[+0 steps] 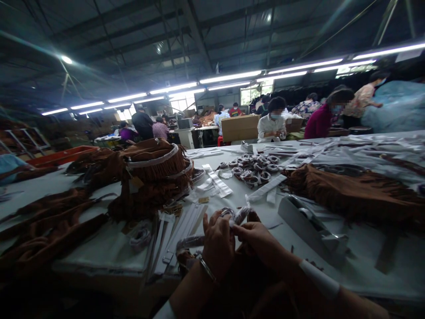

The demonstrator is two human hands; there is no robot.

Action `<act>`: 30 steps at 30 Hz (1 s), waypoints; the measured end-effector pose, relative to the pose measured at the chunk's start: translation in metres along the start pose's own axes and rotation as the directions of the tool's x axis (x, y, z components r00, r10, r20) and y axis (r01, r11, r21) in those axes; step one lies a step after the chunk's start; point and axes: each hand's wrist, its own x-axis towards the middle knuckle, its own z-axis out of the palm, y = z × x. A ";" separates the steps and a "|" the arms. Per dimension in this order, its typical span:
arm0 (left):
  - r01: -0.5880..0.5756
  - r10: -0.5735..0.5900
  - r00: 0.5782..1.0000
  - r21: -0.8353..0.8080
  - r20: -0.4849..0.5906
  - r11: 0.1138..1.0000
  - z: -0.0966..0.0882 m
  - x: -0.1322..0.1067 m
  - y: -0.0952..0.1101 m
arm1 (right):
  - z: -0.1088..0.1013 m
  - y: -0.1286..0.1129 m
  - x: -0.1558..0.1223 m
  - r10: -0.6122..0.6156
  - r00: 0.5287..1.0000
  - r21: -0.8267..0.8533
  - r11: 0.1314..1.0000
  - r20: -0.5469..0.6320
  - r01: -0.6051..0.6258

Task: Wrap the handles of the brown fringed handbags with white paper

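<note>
Both my hands meet low at the centre of the table's front edge. My left hand (217,241), with a bracelet on the wrist, is closed around a small coiled bundle in clear wrap (236,215). My right hand (257,239) pinches the same bundle from the right side. Brown fringed fabric (252,215) shows just behind my fingers. A grey tape dispenser (310,226) lies to the right of my hands. Flat white strips (181,230) lie to the left of them.
A pile of brown fringed garments (149,177) stands at left, more brown fabric (348,195) at right. Several wrapped coils (254,168) lie mid-table on the white tabletop (99,248). Other people sit at the far side near a cardboard box (239,127).
</note>
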 end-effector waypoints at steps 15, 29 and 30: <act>0.301 -0.095 0.917 -0.517 0.388 0.801 -0.037 0.035 -0.006 | 0.023 0.009 -0.009 -0.188 0.967 0.280 0.932 -0.174 0.232; 0.556 -0.082 0.781 -0.631 0.619 0.541 -0.040 0.045 -0.014 | 0.026 0.005 0.001 -0.218 0.970 0.372 0.897 -0.103 0.241; 0.543 -0.086 0.784 -0.613 0.615 0.573 -0.039 0.045 -0.014 | 0.026 0.003 0.001 -0.186 0.975 0.345 0.913 -0.119 0.216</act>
